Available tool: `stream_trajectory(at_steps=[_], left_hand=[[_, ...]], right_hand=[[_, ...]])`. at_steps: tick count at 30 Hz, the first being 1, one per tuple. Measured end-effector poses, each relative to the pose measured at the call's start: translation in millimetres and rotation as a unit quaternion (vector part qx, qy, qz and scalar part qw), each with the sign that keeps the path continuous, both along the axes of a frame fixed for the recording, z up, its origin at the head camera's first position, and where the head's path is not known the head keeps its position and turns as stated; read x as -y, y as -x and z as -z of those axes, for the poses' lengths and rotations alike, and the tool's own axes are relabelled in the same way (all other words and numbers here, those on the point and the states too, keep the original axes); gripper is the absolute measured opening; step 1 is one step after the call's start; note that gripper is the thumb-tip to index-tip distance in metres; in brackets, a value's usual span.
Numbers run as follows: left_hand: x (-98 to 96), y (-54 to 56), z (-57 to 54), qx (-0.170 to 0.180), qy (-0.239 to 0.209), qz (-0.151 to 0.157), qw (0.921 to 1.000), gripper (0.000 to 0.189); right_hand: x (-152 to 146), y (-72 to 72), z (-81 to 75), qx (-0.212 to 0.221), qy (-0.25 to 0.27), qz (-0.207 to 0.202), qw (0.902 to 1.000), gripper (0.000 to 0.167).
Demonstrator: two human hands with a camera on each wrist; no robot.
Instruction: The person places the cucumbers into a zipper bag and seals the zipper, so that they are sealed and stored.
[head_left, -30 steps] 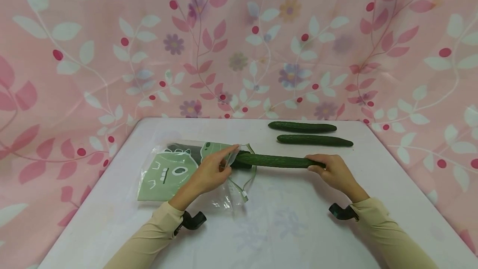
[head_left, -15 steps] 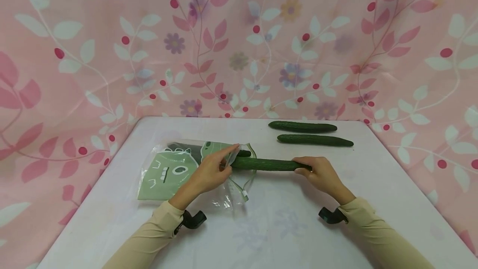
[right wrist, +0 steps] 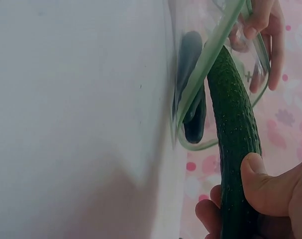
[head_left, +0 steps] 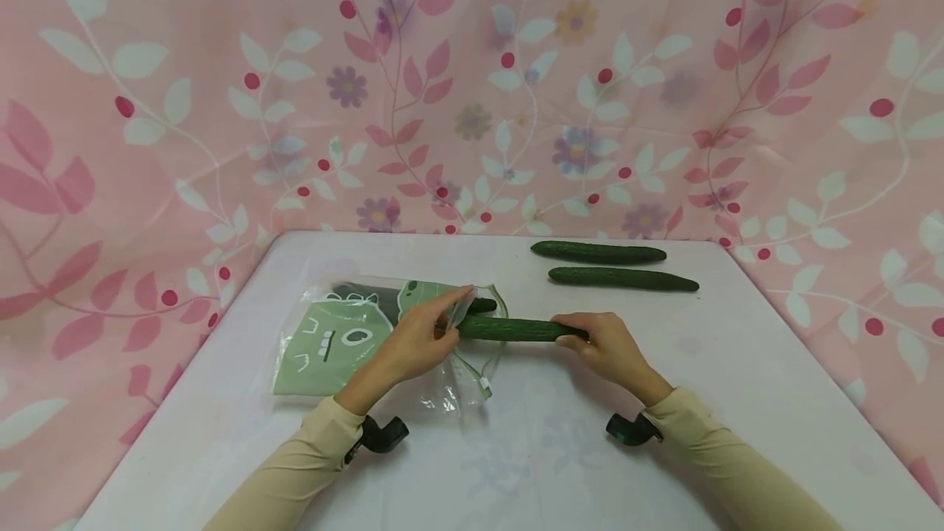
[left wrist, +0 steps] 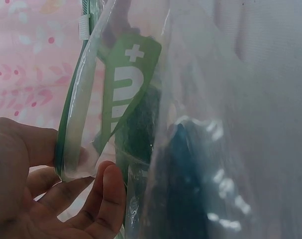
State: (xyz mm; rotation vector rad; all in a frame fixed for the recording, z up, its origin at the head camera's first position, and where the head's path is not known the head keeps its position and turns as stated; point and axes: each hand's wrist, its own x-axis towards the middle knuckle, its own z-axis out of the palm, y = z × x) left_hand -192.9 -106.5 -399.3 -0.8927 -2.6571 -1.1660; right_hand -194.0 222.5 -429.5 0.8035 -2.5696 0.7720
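Note:
A clear zip bag [head_left: 335,351] with a green cartoon print lies on its side, its mouth facing right. My left hand [head_left: 413,342] pinches the rim of that mouth; in the left wrist view the thumb and fingers [left wrist: 111,194] grip the bag's edge with its green zip strip. In my right hand [head_left: 608,351] is a cucumber [head_left: 519,329], held by its right end, while its far end is inside the bag's mouth. The right wrist view shows the thumb [right wrist: 257,179] pressed on this cucumber. Another cucumber [head_left: 483,304] pokes out of the mouth, mostly inside the bag.
Two more cucumbers [head_left: 599,251] lie side by side at the back right of the white table [head_left: 560,465]. A white zip slider [head_left: 484,384] hangs at the bag's near corner. Pink floral cloth [head_left: 472,105] hangs behind the table.
My right hand has moved left and slightly nearer, pushing the cucumber further into the bag. The left hand stays in place on the bag's rim.

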Motion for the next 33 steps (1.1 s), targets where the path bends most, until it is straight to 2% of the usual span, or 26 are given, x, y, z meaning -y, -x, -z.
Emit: stream_trajectory(at_steps=[13,24,33], left_hand=[[0.6,-0.3,-1.4,-0.009,-0.001,0.0,1.0,0.067],[0.4,0.3,0.3,-0.011,-0.001,-0.001,0.9999,0.068],[-0.4,1.0,-0.6,-0.014,0.001,0.003,0.9999,0.067]], right_hand=[[27.7,5.2,0.8,-0.007,-0.002,-0.013,0.9999,0.029],[49.0,7.7,5.6,0.016,-0.003,-0.022,0.9996,0.026],[60.6,11.3,7.4,0.004,-0.004,-0.02,0.9998,0.028]])
